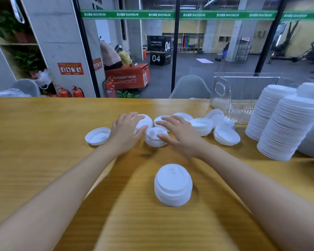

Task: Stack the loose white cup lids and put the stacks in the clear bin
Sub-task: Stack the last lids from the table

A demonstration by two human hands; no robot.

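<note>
My left hand [127, 132] grips a loose lid [143, 121] at twelve o'clock; my right hand [179, 134] rests flat-fingered on the neighbour lid [153, 141]. I'd seat both squarely, dome-up, on the stack [173, 185] at six; clear bin [225, 95] at two.

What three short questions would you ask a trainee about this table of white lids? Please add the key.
1. True or false: the right hand grips the short stack nearest the person.
2. Where do the tall stacks stand? A: inside the clear bin. B: on the table, at its right side. C: under the table.
3. Which hand holds a loose lid between fingers and thumb?
Key: 1 false; 2 B; 3 the left hand.
</note>
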